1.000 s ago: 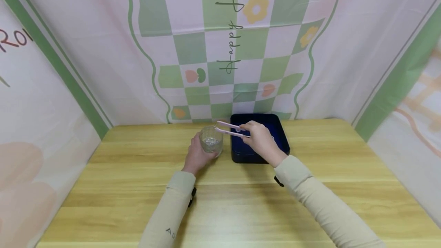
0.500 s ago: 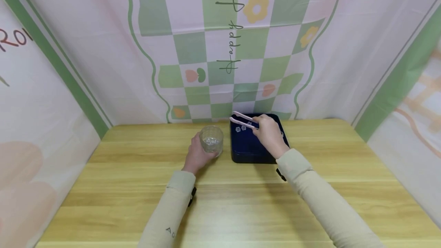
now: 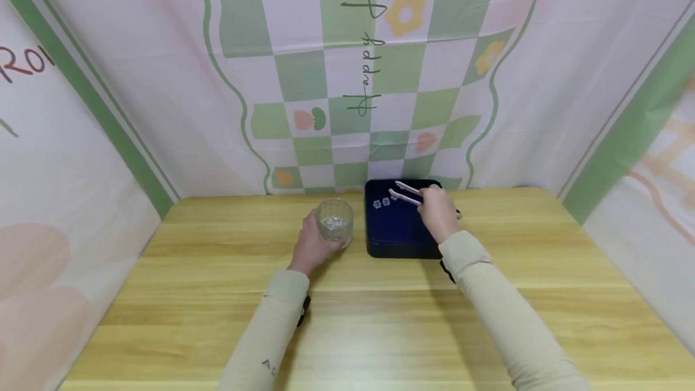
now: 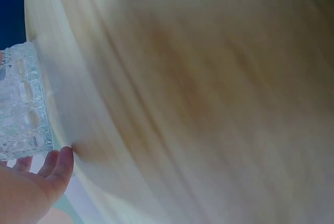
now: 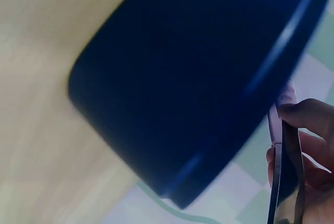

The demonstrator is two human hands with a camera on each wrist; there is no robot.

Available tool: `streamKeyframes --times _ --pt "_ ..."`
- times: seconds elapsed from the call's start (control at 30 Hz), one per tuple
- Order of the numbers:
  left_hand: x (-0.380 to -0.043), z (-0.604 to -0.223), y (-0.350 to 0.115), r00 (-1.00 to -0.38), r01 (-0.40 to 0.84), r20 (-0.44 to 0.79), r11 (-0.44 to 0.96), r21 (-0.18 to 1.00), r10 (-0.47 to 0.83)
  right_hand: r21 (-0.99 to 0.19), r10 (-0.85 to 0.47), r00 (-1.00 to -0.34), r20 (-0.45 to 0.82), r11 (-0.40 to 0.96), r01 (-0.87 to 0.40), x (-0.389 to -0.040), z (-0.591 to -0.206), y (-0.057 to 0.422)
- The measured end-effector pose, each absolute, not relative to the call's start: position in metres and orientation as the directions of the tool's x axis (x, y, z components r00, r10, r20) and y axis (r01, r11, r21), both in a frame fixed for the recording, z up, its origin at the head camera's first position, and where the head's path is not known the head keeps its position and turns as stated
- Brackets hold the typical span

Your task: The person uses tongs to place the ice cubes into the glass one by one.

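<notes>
My left hand (image 3: 313, 246) holds a clear glass (image 3: 335, 222) standing on the table, fingers round its left side and thumb at the front. Something clear shows inside it. The left wrist view gives the glass's bumpy wall (image 4: 21, 98) and several curled fingers. My right hand (image 3: 438, 213) grips pale pink tongs (image 3: 404, 198) over a dark blue tray (image 3: 399, 231). The tong tips stand apart, pointing left, close to a small clear piece. Two more small clear flower-like pieces (image 3: 386, 202) lie in the tray further left. The right hand hides the tray's right part.
The wooden table (image 3: 347, 324) backs onto a checkered cloth (image 3: 347, 77), with the tray close to it. Cloth also hangs at both sides. A narrow strip of table separates glass and tray.
My right hand has moved the tongs rightward from beside the glass to over the tray, uncovering small clear pieces there. The left hand and glass have stayed in place.
</notes>
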State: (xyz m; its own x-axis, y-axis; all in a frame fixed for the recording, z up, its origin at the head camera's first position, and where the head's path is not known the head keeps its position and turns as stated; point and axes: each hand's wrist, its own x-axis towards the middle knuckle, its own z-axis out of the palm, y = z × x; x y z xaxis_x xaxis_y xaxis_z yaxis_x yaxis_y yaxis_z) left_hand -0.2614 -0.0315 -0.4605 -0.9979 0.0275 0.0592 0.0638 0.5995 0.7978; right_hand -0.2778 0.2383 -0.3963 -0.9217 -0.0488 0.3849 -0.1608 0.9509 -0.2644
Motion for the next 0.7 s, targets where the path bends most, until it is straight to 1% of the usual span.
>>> streamKeyframes --times 0.13,0.33,0.7 --pt "-0.262 -0.460 -0.031 -0.998 0.059 0.052 0.597 0.800 0.029 -0.228 -0.056 -0.920 0.388 0.961 -0.155 -0.278 -0.401 0.240" --pt "-0.261 -0.458 -0.031 -0.998 0.057 0.052 0.601 0.797 0.025 -0.219 -0.037 -0.922 0.386 0.967 -0.130 -0.282 -0.409 0.243" --pt "-0.261 -0.460 -0.033 -0.997 0.071 0.070 0.605 0.793 0.025 -0.190 -0.050 -0.919 0.392 0.973 -0.133 -0.286 -0.416 0.243"
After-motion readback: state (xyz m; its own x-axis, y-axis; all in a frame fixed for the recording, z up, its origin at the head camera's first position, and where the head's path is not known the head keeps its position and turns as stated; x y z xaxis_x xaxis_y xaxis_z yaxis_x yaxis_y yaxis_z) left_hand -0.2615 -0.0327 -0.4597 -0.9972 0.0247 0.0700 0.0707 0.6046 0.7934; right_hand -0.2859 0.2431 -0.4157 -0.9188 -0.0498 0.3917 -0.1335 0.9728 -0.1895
